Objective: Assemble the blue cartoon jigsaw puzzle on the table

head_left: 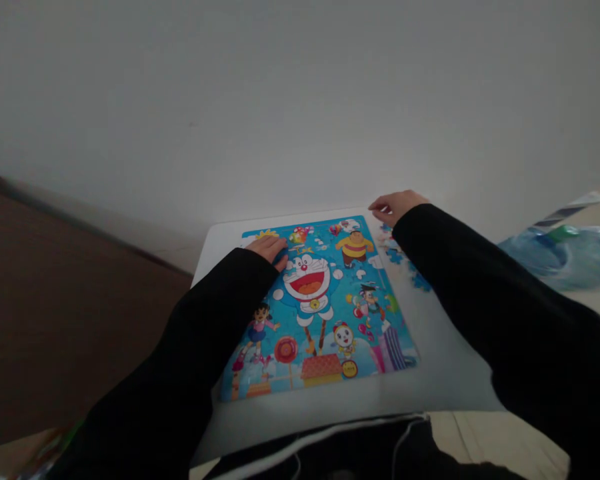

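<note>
A blue jigsaw puzzle (305,333) with cartoon characters lies flat in its tray, a big laughing blue-and-white cat at its middle. My left hand (269,248) rests on the puzzle's upper left part, fingers stretched out and lying flat. Beyond the puzzle's upper right corner, my right hand (397,202) is held with thumb and fingers curled towards each other in a pinch. Whether a piece sits between those fingertips I cannot make out. Loose puzzle pieces (394,255) lie under and beside my right forearm, which hides some of them.
The puzzle lies on a small white table (270,417) pushed against a pale wall (300,100). A brown wooden panel (70,307) stands at the left. To the right, crumpled clear plastic (570,257) lies on a light surface beyond the table.
</note>
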### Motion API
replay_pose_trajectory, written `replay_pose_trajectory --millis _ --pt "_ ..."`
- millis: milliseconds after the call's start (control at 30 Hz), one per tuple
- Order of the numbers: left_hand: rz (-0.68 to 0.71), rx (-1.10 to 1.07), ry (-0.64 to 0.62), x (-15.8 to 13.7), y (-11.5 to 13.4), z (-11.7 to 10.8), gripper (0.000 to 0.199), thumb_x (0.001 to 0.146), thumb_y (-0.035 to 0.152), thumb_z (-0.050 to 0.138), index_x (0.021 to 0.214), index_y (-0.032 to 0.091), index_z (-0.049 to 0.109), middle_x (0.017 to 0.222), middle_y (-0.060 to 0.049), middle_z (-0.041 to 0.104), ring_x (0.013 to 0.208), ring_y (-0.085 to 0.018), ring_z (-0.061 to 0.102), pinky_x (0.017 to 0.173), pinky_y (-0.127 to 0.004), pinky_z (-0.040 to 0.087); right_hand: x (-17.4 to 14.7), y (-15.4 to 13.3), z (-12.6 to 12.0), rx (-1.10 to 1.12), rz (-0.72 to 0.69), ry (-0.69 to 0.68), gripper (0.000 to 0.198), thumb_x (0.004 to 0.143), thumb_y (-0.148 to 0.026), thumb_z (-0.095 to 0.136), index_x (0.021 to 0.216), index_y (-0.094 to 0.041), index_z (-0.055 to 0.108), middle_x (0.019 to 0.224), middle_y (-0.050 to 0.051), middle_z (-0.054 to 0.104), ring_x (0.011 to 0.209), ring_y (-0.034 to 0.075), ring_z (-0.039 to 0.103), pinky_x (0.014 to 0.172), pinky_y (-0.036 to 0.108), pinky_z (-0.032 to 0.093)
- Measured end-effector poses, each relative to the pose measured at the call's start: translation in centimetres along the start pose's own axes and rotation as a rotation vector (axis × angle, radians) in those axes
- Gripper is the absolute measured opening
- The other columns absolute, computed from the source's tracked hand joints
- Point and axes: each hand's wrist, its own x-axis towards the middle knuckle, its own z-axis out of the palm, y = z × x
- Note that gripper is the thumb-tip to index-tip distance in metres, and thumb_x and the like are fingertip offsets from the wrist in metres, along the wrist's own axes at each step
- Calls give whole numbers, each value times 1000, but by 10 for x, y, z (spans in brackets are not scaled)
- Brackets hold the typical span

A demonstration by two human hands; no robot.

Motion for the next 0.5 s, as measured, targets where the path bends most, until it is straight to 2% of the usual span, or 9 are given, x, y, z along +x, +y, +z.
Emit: replay_pose_trajectory --millis 67,167,267,400,500 --pt "15 10 -5 1 0 0 29 83 30 42 104 17 59 101 -10 64 94 -22 59 85 -33 48 3 32 3 -86 68 -97 25 77 -31 54 96 -25 69 83 1 70 76 16 63 67 27 48" --pt "31 18 3 1 -2 2 31 84 31 42 108 19 58 104 -9 63 96 -22 59 85 -34 48 2 54 20 -112 79 -161 26 76 -35 55 95 -24 70 87 4 70 77 16 63 66 26 47" --pt "44 23 14 1 -3 4 31 84 30 43 108 18 59 103 -9 64 95 -22 59 85 -34 48 -1 53 32 -118 97 -180 31 78 -42 53 98 -24 69 93 5 69 82 18 63 68 28 47" --pt "84 27 30 0 -5 5 32 85 30 42 107 13 60 102 -11 64 95 -22 59 86 -35 48 -3 44 31 -158 134 -230 45 74 -56 51 104 -26 66 103 6 66 94 24 60 73 33 48" --pt "84 27 26 0 -7 6 32 85 30 43 107 14 59 102 -10 64 95 -22 59 86 -35 48 -2 38 26 -127 159 -277 45 73 -54 55 107 -25 64 101 5 67 94 22 61 77 32 48"
